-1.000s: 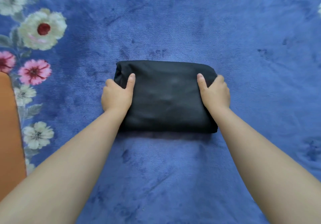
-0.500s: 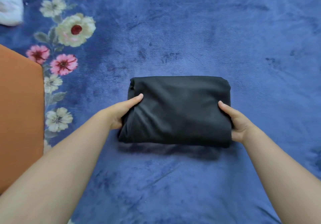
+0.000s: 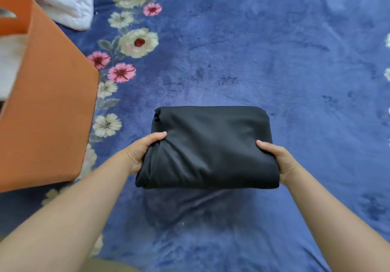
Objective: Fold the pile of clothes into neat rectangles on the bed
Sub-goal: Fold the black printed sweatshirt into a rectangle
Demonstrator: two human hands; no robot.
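The folded black garment (image 3: 209, 147) is held up over the blue blanket (image 3: 274, 50), long side running left to right. The left hand (image 3: 140, 154) and right hand (image 3: 281, 160) each grip one end; the orange basket (image 3: 48, 113) sits nearer the left hand

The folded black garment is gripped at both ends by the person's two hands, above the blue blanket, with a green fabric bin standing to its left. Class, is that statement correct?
Not quite: the fabric bin is orange, not green, as the head view shows. The rest holds: the left hand and right hand grip the ends of the folded black garment above the blue blanket, with the bin to its left.
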